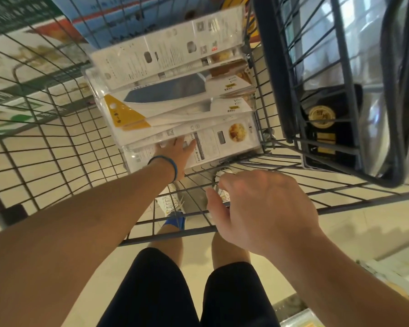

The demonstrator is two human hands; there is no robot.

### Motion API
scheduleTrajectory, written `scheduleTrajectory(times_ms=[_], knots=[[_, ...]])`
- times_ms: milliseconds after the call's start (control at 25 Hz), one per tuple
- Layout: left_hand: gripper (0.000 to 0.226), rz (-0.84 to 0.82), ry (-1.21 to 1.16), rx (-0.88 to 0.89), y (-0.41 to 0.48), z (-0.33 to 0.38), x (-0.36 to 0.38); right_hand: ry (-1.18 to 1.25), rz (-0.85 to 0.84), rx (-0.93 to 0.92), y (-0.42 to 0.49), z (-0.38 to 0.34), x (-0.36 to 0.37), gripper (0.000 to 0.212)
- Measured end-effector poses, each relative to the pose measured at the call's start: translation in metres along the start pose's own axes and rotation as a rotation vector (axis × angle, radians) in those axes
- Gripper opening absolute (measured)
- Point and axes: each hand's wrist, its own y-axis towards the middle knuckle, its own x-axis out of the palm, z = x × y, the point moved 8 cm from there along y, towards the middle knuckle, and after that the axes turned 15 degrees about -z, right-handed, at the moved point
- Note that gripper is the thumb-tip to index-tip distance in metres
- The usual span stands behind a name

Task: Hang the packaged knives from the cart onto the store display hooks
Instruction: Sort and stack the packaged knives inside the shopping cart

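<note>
- Head view, looking down into the wire cart (340, 207); everything below is placed from that cart.
- The packaged knives (175, 102) lie in a loose overlapping stack on the cart's floor, towards its far right corner; they are flat clear-fronted packs, some with the printed back up.
- One pack in the middle of the stack, the yellow-cornered pack (132, 114), shows a broad dark blade through its window; its yellow corner points to the cart's left side.
- The nearest package (222, 140) is lowest in the stack and closest to the cart's near rim; it lies back up, with a small food picture on the card.
- The left hand (175, 152) reaches in over the near rim; its fingers are stretched out flat on the nearest package, the tips at the edge of the pack above; nothing is clasped.
- A blue wristband (172, 166) sits on that wrist.
- The right hand (257, 208) hangs above the near rim, well apart from the packs; its fingers are loosely bent and it holds nothing.
- A dark wire basket (291, 74) fixed at the cart's right side holds a black box (321, 119) with a gold seal; shiny clear wrapping lies beside that box.
- Through the cart's floor mesh a white shoe (172, 201) shows on pale tiles; black shorts (151, 291) are below the near rim.
</note>
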Motion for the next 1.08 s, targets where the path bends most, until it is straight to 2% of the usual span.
scheduleTrajectory(times_ms=[160,480,520,640,760,920,1080], knots=[[0.116,-0.033,-0.028,-0.039,-0.002,0.003,-0.003,-0.025,0.008,-0.003,0.001,-0.002,0.000,0.062],[0.111,-0.040,-0.022,0.004,-0.008,0.011,-0.012,-0.022,-0.008,-0.005,0.002,0.000,0.004,0.056],[0.105,-0.019,-0.046,0.018,-0.012,0.009,-0.016,-0.028,0.002,-0.005,0.002,-0.001,0.004,0.056],[0.065,0.036,-0.102,0.080,-0.022,0.013,-0.030,-0.024,0.001,0.001,0.001,0.002,0.005,0.058],[0.037,0.000,-0.102,0.125,-0.034,0.012,-0.048,0.001,-0.011,-0.009,0.001,0.002,0.005,0.061],[0.031,0.008,-0.066,0.018,-0.052,-0.032,-0.079,0.019,-0.018,-0.018,-0.001,0.002,0.006,0.063],[0.035,0.111,-0.267,-0.059,-0.082,-0.067,-0.096,-0.013,-0.028,-0.029,0.000,-0.001,0.004,0.056]])
